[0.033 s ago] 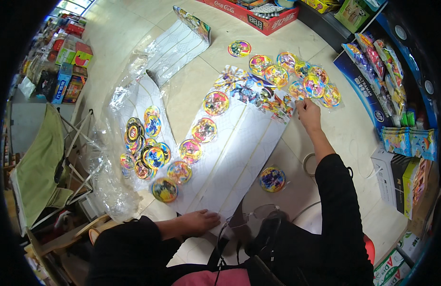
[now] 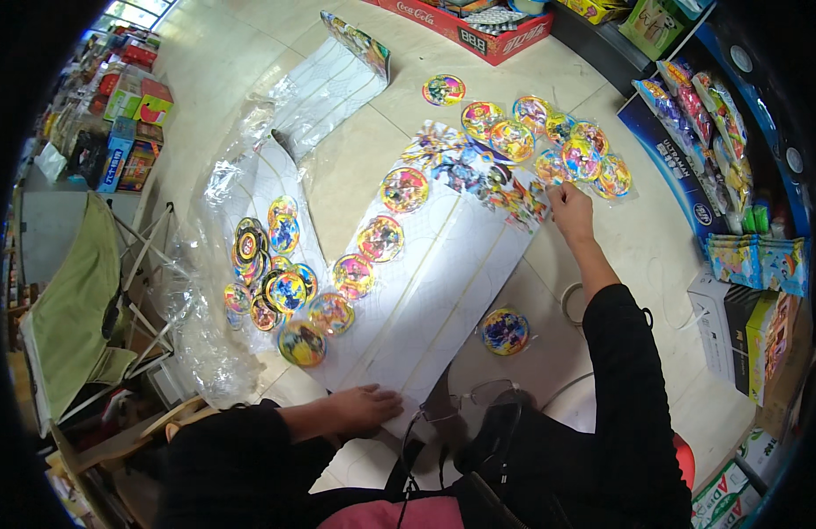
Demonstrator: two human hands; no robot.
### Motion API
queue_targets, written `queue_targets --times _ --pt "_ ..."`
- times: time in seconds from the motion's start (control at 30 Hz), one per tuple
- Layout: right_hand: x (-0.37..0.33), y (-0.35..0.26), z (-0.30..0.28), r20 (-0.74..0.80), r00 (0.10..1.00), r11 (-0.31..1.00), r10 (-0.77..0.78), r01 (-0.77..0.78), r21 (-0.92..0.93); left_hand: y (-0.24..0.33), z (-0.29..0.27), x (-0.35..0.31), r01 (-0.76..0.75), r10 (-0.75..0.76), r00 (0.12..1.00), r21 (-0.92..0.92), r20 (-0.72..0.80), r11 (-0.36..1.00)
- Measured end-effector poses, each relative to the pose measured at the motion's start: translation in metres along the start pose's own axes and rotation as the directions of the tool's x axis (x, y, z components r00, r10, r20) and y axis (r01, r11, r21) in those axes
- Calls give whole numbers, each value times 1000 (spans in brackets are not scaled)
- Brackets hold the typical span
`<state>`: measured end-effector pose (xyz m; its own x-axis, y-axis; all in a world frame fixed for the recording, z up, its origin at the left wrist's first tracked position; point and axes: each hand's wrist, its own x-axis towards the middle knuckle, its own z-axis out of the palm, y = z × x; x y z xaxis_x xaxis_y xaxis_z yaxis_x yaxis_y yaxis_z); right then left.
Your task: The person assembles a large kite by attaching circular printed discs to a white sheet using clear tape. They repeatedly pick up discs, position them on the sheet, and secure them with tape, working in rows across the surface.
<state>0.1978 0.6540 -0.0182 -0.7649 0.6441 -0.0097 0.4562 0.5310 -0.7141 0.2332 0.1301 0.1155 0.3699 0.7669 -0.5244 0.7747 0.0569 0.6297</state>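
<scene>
A long white sheet (image 2: 417,291) with a colourful cartoon band at its far end slants across the floor before me. My left hand (image 2: 368,408) rests with fingers outstretched on its near end. At the far right corner my right hand (image 2: 570,212) is closed, thumb and fingertips pinching the sheet's edge. Several round cartoon discs (image 2: 380,238) line the sheet's left side. Beyond my right hand lies a cluster of similar discs (image 2: 581,160) in clear wrapping. One more disc (image 2: 504,331) sits right of the sheet.
At left, a pile of discs (image 2: 284,291) lies on another white strip beside crumpled clear plastic (image 2: 205,326). A folded printed sheet (image 2: 337,88) is farther back. A tape roll (image 2: 573,304) sits at right, near snack shelves (image 2: 699,167). A green folding chair (image 2: 73,309) stands left.
My left hand has shifted slightly left and away from me. The discs along the sheet's left side have moved a little with the sheet. My right hand stays at the corner.
</scene>
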Motion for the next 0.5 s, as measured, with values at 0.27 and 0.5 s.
queue_targets --times 0.27,0.5 --pt "-18 -30 15 276 961 960 -5 -72 270 -79 -22 -183 237 -215 972 428 -99 872" --pt "-37 -35 38 275 898 927 -344 279 250 -140 -23 -162 769 -746 623 8 -236 640"
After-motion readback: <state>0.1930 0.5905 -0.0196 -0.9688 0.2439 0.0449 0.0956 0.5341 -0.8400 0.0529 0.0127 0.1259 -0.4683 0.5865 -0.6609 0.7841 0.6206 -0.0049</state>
